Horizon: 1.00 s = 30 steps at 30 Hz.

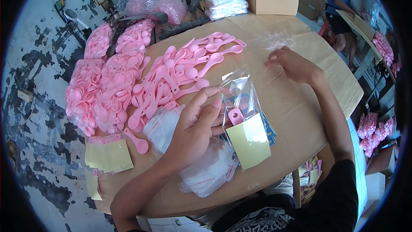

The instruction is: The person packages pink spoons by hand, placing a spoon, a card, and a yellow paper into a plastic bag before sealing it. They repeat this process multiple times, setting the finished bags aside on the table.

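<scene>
Near the centre of the frame, the fingers of the left hand (195,124) are clamped on a clear bag (246,87) holding a yellow card (249,142) and a pink piece (235,116), probably a spoon's handle. The right hand (296,65), at upper right, has curled fingers over the tabletop (300,116) near clear scraps (278,39); whether they pinch anything, I cannot tell. Loose pink spoons (163,72) spread at upper centre, beside packed spoons (105,83) at left. Flat bags (210,167) lie below the left hand; carded packets (109,154) lie at lower left.
</scene>
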Motion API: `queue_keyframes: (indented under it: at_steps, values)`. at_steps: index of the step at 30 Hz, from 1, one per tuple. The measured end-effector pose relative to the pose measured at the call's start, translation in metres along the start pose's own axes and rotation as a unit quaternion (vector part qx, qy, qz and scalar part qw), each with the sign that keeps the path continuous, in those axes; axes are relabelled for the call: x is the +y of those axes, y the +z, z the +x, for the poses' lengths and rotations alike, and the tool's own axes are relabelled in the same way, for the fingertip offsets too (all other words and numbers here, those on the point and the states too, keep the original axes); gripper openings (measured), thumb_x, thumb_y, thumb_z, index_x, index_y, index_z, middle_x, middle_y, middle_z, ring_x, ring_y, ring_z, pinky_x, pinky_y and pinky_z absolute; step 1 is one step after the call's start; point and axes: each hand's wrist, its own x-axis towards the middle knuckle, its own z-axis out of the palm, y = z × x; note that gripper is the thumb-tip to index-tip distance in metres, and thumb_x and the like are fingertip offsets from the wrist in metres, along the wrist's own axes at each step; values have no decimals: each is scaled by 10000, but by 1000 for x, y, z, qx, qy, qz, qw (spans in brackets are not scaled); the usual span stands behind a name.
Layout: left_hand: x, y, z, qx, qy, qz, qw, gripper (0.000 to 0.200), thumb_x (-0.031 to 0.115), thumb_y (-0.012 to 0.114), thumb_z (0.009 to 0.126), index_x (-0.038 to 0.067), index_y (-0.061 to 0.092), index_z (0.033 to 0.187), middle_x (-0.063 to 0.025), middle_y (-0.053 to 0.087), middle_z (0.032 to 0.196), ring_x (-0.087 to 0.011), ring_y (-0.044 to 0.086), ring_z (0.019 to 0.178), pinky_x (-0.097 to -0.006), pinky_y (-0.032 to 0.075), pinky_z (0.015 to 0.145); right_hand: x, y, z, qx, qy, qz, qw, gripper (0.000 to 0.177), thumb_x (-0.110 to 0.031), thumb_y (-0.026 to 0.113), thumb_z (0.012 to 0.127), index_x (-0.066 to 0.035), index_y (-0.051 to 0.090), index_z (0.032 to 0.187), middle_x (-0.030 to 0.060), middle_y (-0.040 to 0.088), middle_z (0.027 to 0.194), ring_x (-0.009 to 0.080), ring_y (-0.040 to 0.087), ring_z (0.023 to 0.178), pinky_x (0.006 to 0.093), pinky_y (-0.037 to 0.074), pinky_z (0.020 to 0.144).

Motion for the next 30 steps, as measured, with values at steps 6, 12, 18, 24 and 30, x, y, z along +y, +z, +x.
queue_keyframes:
  at_steps: [6, 12, 18, 24, 30]
  values:
    - [-1, 2, -1, 8, 19, 5, 1000, 342, 241, 389, 1043, 27, 425, 1308, -127, 564, 1173, -191, 606, 1066, -345, 569, 851, -36, -30, 10, 160, 98, 159, 969, 390, -76, 567, 904, -32, 544, 1291, 149, 648, 1069, 261, 618, 1011, 368, 480, 891]
    - [0, 3, -1, 29, 29, 17, 999, 331, 214, 375, 1045, 80, 400, 1347, -88, 544, 1180, -182, 605, 1062, -356, 565, 840, -117, -42, 0, -33, -79, 484, 871, 278, -197, 658, 919, -21, 630, 1132, 34, 668, 840, 65, 604, 778, 247, 484, 673]
    - [-4, 3, 4, 58, 0, -21, 998, 371, 219, 412, 1036, 30, 431, 1356, -102, 552, 1231, -187, 614, 1069, -352, 555, 868, -145, -29, -2, 28, 52, 629, 775, 222, -77, 661, 906, 19, 633, 1105, 15, 676, 878, 38, 605, 836, 222, 511, 721]
    - [-12, 6, 3, 92, 24, 10, 995, 391, 314, 510, 1005, -8, 595, 1210, -32, 643, 903, -74, 629, 746, -207, 504, 631, -144, -26, -1, 26, 33, 668, 743, 258, -62, 639, 918, 16, 618, 1163, 34, 680, 954, 62, 612, 909, 229, 513, 797]
    - [-11, 4, 4, 69, 26, 4, 997, 410, 312, 485, 1014, -8, 560, 1259, -63, 654, 976, -106, 652, 850, -244, 543, 713, -136, -27, -2, 7, 41, 643, 765, 236, -101, 629, 934, 14, 649, 1139, 41, 691, 941, 55, 600, 846, 221, 498, 755]
